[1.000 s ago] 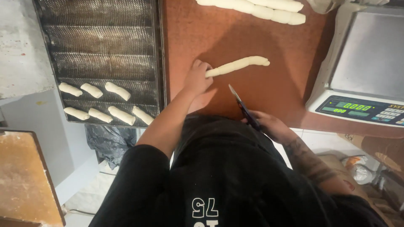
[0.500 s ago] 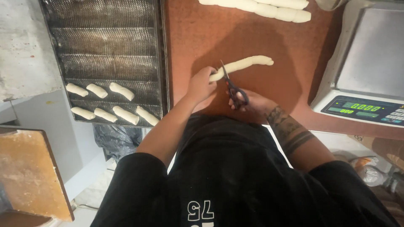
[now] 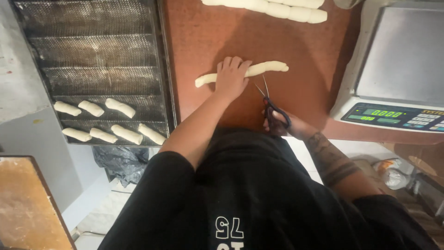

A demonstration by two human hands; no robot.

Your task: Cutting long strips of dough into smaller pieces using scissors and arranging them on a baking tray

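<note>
A long rope of pale dough (image 3: 270,68) lies across the brown worktop (image 3: 199,37). My left hand (image 3: 231,78) rests flat on its middle, fingers pointing away from me. My right hand (image 3: 282,124) grips dark-handled scissors (image 3: 268,99); their blades are parted and point up at the dough just right of my left hand. Whether the blade tips touch the dough I cannot tell.
A dark perforated baking tray (image 3: 92,55) stands at the left with several short dough pieces (image 3: 111,125) in its two nearest grooves. More dough ropes (image 3: 277,9) lie at the far edge. A digital scale (image 3: 402,69) sits at the right. A wooden board (image 3: 25,203) is at lower left.
My left hand slid from the dough rope's left end onto its middle. My right hand brought the scissors up from beside my body to the dough, blades now parted.
</note>
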